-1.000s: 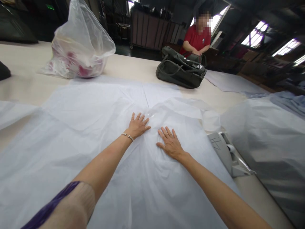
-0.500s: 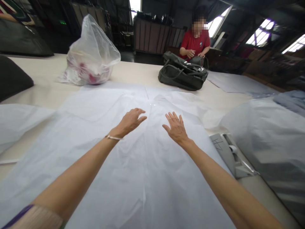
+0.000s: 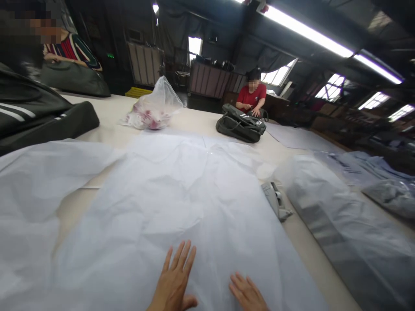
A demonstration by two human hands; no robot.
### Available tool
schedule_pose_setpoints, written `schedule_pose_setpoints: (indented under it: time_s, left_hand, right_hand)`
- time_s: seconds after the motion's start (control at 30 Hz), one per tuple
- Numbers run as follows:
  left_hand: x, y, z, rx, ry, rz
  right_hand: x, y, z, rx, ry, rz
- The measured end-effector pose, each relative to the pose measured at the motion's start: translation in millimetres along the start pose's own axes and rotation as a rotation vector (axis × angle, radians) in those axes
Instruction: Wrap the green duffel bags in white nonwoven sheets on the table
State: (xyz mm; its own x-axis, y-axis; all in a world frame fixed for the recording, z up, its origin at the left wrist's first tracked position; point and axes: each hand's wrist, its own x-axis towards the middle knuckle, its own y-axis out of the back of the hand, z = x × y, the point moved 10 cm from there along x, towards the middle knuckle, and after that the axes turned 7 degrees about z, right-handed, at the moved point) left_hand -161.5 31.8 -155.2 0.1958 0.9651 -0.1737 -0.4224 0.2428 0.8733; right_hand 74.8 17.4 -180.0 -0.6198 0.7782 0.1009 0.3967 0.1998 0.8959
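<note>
A large white garment of thin, sheet-like cloth lies spread over the table, its narrower end at the far side and a sleeve-like part reaching left. Over its near part is my left hand, palm down with fingers stretched and thumb out to the side. To the right, lower in the view, my right hand also lies flat with fingers extended, partly cut off by the bottom edge. Neither hand holds anything. Whether the palms press on the cloth cannot be made out.
A grey tape dispenser-like device sits at the garment's right edge. Beyond are a clear plastic bag and a dark bag. Dark striped garments lie left; plastic-covered cloth lies right. Two people work across the table.
Both hands have drawn back from the garment's far part toward its near part, staying open. The camera view has tilted up, showing more of the room and the person at left.
</note>
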Motion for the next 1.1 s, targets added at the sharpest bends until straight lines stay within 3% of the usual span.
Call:
schedule_pose_setpoints:
  time_s: [0.07, 0.13, 0.3, 0.47, 0.6, 0.7, 0.77, 0.83, 0.93, 1.03, 1.1]
  left_hand:
    - [-20.3, -13.0, -12.9, 0.050, 0.035, -0.020]
    - [-29.9, -16.9, -22.3, 0.086, 0.042, -0.003]
    - [-25.7, -1.4, -19.7, 0.083, -0.082, 0.195]
    - [-19.7, 7.0, -10.4, 0.071, -0.128, 0.219]
    - [-30.6, 29.5, -8.4, 0.032, -0.147, 0.253]
    - [-47.2, 55.3, -14.8, -0.043, -0.169, 0.308]
    - [-58.7, 74.5, -21.8, -0.204, -0.178, 0.344]
    - [-67.8, 89.9, -28.3, -0.422, -0.169, 0.334]
    - [-77.0, 102.4, -27.7, -0.669, -0.142, 0.212]
    - [-84.3, 111.5, -20.8, -0.843, -0.125, 0.074]
    - [-86.8, 116.4, -22.7, -0.935, -0.098, 0.014]
  right_hand:
    - [-9.1, -17.7, -2.9, 0.024, -0.029, -0.103]
    - [-11.0, -22.7, -4.6, 0.031, -0.100, -0.134]
    - [-4.6, -11.8, -8.9, 0.037, -0.249, 0.001]
    - [6.9, 5.3, -7.1, 0.081, -0.320, 0.169]
    - [22.8, 37.5, -11.5, 0.143, -0.347, 0.255]
    - [35.5, 66.9, -31.5, 0.155, -0.302, 0.320]
    - [42.8, 74.7, -51.2, 0.135, -0.246, 0.325]
    - [48.7, 67.3, -71.0, 0.097, -0.189, 0.290]
    - [54.9, 34.1, -91.9, 0.048, -0.133, 0.186]
    - [58.1, -1.2, -99.5, 0.055, -0.114, 0.079]
    - [58.8, -13.7, -98.9, 0.087, -0.110, 0.035]
